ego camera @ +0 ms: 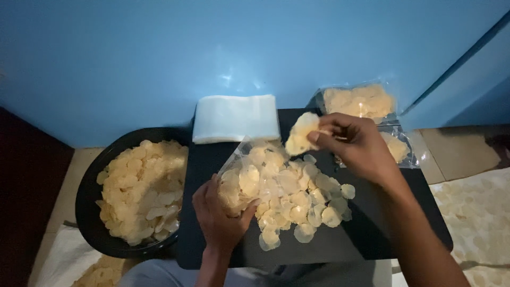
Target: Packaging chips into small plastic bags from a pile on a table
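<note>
On the black board (372,234), right hand (356,146) lifts chips (300,133) above bag (239,175)

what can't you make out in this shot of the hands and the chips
Head view only:
- Left hand: its fingertips are tucked behind the clear bag, so the grip is hidden.
- Black bowl: depth of chips inside cannot be judged.
- Filled bags at the back: dim and glary, seals unreadable.
- Right hand: number of chips pinched is unclear.
</note>
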